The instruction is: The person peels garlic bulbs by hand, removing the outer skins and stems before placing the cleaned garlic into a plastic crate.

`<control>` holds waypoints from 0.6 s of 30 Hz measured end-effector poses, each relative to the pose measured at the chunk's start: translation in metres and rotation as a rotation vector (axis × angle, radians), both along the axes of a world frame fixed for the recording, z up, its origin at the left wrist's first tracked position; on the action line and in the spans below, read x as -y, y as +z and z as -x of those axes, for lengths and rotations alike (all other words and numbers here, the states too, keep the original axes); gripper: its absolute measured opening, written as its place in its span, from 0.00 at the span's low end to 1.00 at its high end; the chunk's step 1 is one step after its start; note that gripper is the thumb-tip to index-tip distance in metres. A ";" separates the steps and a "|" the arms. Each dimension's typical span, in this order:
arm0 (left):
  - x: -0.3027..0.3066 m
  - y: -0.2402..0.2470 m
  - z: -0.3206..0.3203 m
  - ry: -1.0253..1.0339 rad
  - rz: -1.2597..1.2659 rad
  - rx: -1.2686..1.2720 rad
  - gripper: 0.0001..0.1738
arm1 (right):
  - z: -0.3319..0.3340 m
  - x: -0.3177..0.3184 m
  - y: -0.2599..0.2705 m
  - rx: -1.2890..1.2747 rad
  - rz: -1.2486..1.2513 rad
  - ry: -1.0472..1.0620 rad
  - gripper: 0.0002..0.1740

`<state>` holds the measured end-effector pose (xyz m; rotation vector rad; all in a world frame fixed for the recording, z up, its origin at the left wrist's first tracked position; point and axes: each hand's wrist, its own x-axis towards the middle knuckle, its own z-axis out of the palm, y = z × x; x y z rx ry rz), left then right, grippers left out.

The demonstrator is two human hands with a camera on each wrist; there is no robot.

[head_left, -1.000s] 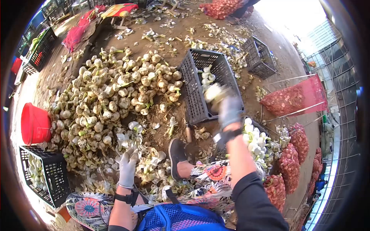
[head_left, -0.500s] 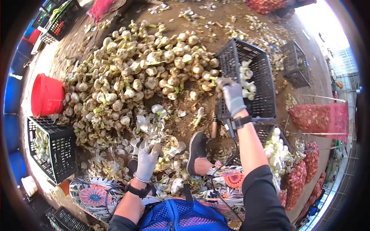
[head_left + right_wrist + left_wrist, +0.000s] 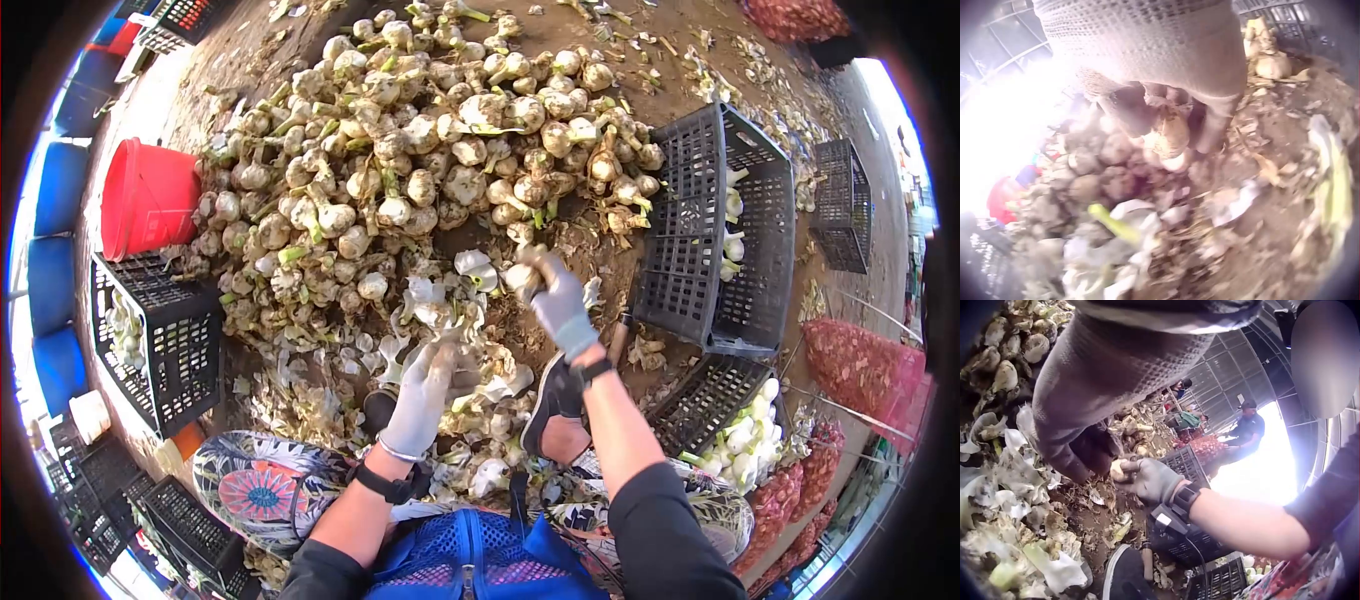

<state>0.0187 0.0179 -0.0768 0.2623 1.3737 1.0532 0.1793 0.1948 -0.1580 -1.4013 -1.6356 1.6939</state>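
My gloved right hand [image 3: 560,308] grips an unpeeled garlic bulb [image 3: 520,281], in front of the near edge of a big heap of dirty garlic [image 3: 400,185]. Seen from the right wrist, fingers curl round the brown-skinned bulb [image 3: 1171,136]. My gloved left hand [image 3: 418,398] hovers above scattered peeled skins [image 3: 480,375], fingers loosely bent. In the left wrist view nothing shows within the left hand [image 3: 1094,406], and the right hand's bulb [image 3: 1118,470] appears just beyond its fingertips. A black crate [image 3: 690,225] to the right has white cleaned garlic [image 3: 733,246] inside.
Another crate of white garlic [image 3: 745,440] stands by my right leg. At left are a red bucket [image 3: 150,200] and a black crate [image 3: 180,350]. A wooden handle [image 3: 619,338] lies beside my shoe [image 3: 550,405]. Red mesh sacks [image 3: 850,365] stand at right.
My right hand moved from over the crate back left to the heap and now holds an unpeeled bulb. The left hand stays low over the skins; the head view has shifted left.
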 end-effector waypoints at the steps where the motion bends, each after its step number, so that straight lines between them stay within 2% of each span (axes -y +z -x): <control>1: -0.004 0.002 0.000 0.089 0.014 0.168 0.36 | 0.009 0.021 0.019 -0.077 0.044 0.053 0.37; 2: -0.006 0.004 0.002 0.177 0.025 0.335 0.39 | 0.016 0.041 0.036 -0.155 0.088 0.106 0.37; 3: -0.005 0.002 0.004 0.172 -0.095 0.436 0.38 | 0.029 0.059 0.053 -0.320 0.146 0.128 0.37; 4: -0.005 0.003 0.005 0.289 -0.153 0.541 0.30 | 0.036 0.074 0.064 -0.483 0.203 0.149 0.37; 5: -0.005 0.006 0.006 0.301 -0.171 0.466 0.26 | 0.034 0.086 0.059 -0.324 -0.110 0.164 0.34; 6: -0.005 0.008 0.008 0.314 -0.188 0.390 0.23 | 0.033 0.088 0.060 -0.329 -0.112 0.173 0.34; 7: -0.006 0.010 0.008 0.362 -0.151 0.339 0.20 | 0.032 0.086 0.066 -0.511 0.066 0.024 0.31; 8: -0.009 0.022 0.004 0.338 -0.137 0.158 0.20 | 0.030 0.083 0.073 -0.686 0.244 -0.131 0.28; 9: -0.007 0.020 0.003 0.262 -0.181 -0.084 0.21 | 0.027 0.078 0.080 -0.558 0.192 -0.243 0.21; 10: -0.004 0.017 0.002 0.185 -0.224 -0.324 0.22 | 0.037 0.076 0.113 -0.450 0.279 -0.422 0.18; 11: 0.000 0.015 -0.001 0.185 -0.232 -0.319 0.22 | 0.029 0.078 0.104 -0.279 0.115 -0.307 0.16; 12: 0.005 0.014 -0.003 0.086 -0.264 -0.552 0.24 | 0.021 0.081 0.088 -0.107 -0.045 -0.191 0.14; 13: 0.007 0.018 -0.006 -0.012 -0.295 -0.787 0.25 | 0.022 0.086 0.084 -0.114 0.061 -0.135 0.13; 14: 0.009 0.022 -0.009 -0.008 -0.301 -0.787 0.25 | 0.024 0.095 0.083 -0.172 0.063 -0.111 0.11; 16: 0.010 0.033 -0.013 -0.054 -0.382 -1.067 0.27 | 0.028 0.102 0.081 0.065 -0.115 -0.003 0.12; 18: 0.014 0.037 -0.010 -0.057 -0.383 -1.024 0.26 | 0.026 0.107 0.084 0.044 -0.131 -0.008 0.12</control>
